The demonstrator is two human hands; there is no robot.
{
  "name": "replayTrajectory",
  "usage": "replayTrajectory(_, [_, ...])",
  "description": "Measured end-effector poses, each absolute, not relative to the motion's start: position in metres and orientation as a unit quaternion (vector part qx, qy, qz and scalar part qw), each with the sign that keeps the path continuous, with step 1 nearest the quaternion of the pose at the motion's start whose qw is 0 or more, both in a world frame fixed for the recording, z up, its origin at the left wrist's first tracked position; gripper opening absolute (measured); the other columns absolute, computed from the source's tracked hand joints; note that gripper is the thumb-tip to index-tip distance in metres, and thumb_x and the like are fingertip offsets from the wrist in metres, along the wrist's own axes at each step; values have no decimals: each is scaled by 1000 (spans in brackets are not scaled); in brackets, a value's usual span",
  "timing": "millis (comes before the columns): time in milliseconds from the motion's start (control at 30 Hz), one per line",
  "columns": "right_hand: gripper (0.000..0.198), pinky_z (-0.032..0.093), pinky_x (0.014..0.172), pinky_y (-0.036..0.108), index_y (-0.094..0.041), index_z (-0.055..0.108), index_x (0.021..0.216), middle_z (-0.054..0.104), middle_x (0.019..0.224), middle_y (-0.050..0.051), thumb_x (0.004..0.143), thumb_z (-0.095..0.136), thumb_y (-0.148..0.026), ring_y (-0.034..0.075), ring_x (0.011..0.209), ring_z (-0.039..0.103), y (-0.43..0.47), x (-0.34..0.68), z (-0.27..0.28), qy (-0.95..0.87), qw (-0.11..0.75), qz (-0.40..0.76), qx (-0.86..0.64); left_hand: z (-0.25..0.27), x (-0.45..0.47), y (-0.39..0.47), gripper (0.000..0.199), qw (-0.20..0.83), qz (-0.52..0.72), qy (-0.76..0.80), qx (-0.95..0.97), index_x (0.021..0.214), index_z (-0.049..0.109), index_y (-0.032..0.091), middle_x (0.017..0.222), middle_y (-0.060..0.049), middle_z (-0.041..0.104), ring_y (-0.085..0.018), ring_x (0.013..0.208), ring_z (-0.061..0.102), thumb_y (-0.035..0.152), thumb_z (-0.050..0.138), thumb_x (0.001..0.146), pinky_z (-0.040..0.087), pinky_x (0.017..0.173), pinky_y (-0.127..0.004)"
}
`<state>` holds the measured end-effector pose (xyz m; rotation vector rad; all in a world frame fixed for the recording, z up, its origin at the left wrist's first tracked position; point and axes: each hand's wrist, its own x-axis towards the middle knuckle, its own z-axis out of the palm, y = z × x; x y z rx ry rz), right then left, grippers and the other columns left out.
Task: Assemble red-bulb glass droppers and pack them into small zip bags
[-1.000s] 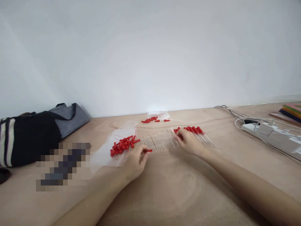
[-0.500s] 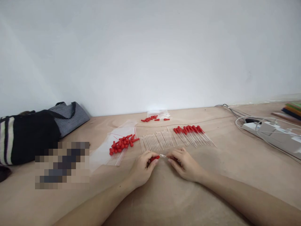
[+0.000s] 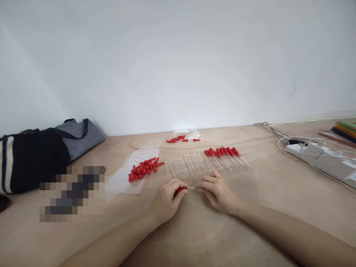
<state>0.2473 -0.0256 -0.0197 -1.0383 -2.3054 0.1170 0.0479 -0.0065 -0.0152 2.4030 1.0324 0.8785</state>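
Observation:
My left hand (image 3: 170, 196) is closed around a red rubber dropper bulb (image 3: 182, 190), whose neck points right. Pinched in my right hand (image 3: 215, 191) is a clear glass dropper tube (image 3: 191, 188); its end meets the bulb's mouth, and how far it sits inside I cannot tell. Beyond my hands lie rows of loose glass tubes (image 3: 178, 167). To their right rest several droppers with red bulbs fitted (image 3: 224, 152). A heap of red bulbs (image 3: 143, 170) lies on a clear plastic bag (image 3: 122, 178) to the left.
Farther back, several red bulbs (image 3: 175, 139) lie by another plastic bag (image 3: 185, 132) near the wall. A white power strip (image 3: 322, 154) with cables is at the right, and coloured sheets (image 3: 346, 129) beyond it. A black and striped bag (image 3: 41, 159) stands at the left.
The tube in my right hand has come into line with the bulb and now meets its mouth; before, it was tilted with its end just off it. My left hand has barely moved.

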Motion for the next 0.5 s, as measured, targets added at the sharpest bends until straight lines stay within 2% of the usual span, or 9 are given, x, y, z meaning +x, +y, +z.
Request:
replayTrajectory(233, [23, 23, 63, 29, -16, 59, 85, 56, 70, 3, 77, 39, -8, 12, 60, 44, -27, 244, -20, -875, 292, 2, -387, -15, 50, -11, 15, 143, 301, 348, 876, 78, 56, 17, 71, -2, 57, -14, 65, 54, 21, 42, 84, 42, 61, -24])
replayTrajectory(500, [20, 26, 64, 27, -16, 58, 82, 60, 72, 2, 80, 39, -11, 12, 64, 50, -28, 240, -16, -865, 292, 100, -396, -16, 51, -13, 16, 113, 328, 306, 886, 78, 57, 17, 70, -4, 58, -14, 66, 54, 19, 42, 83, 43, 61, -25])
